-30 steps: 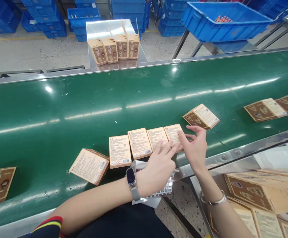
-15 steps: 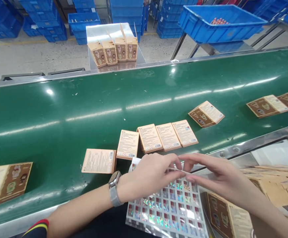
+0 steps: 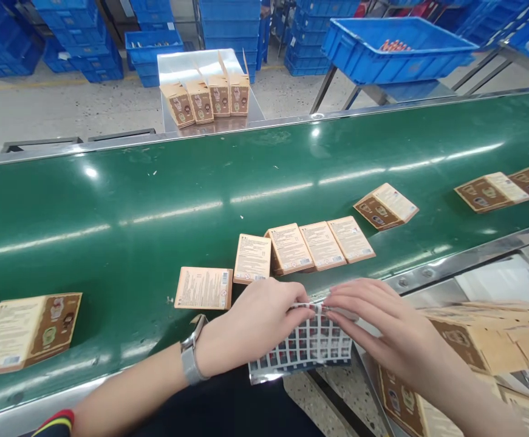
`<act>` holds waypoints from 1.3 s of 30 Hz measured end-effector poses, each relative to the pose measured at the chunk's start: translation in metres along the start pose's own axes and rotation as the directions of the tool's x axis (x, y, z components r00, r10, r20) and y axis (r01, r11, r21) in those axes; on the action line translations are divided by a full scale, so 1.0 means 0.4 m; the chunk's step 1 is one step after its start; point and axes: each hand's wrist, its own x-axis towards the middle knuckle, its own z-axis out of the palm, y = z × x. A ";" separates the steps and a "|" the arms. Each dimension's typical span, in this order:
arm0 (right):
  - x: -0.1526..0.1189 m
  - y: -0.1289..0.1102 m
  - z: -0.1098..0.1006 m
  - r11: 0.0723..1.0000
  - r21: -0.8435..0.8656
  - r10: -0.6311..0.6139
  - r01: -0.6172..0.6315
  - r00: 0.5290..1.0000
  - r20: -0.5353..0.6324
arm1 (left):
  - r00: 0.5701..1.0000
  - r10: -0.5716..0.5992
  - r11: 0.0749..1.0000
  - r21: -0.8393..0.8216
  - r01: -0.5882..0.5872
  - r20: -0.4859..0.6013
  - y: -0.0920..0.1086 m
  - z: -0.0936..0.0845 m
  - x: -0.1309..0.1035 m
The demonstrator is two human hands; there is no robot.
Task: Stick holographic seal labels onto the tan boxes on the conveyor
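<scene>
My left hand (image 3: 250, 325), with a watch (image 3: 194, 349) on its wrist, pinches the upper edge of a sheet of small shiny stickers (image 3: 298, 349). On that same edge, my right hand (image 3: 376, 312) is closed, its fingertips close to the left ones. The sheet hangs tilted below both hands, its grid of red and silver squares seen at a slant. Just beyond my hands, a row of flat cartons lies on the green belt; the nearest are a carton lying sideways (image 3: 204, 287) and an upright one (image 3: 252, 258). Fingers hide part of the sheet's top.
The green conveyor belt (image 3: 177, 182) crosses the view, carrying more cartons (image 3: 386, 206) to the right and left. Stacked cartons (image 3: 487, 346) lie at my right. Opened cartons (image 3: 218, 97) stand on a ledge across the belt. Behind is a blue crate (image 3: 396, 51).
The sticker sheet has swung from nearly face-up to a steeper slant, so less of it shows. My right fingers have come down over its edge. Cartons on the belt have shifted right.
</scene>
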 end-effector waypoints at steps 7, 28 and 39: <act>-0.003 -0.001 0.033 0.992 -0.097 -0.078 0.076 0.997 -0.010 | 1.000 -0.028 0.997 0.071 0.028 -0.002 -0.015 0.023 -0.032; 0.031 0.524 -0.009 0.912 -0.408 0.186 -0.055 0.939 0.290 | 0.910 -0.383 0.789 -0.568 0.235 -0.156 -0.189 -0.047 -0.092; 0.071 0.474 0.027 0.835 -0.533 0.084 0.139 0.924 0.373 | 0.955 -0.259 0.846 -0.512 0.149 -0.149 -0.199 -0.086 -0.027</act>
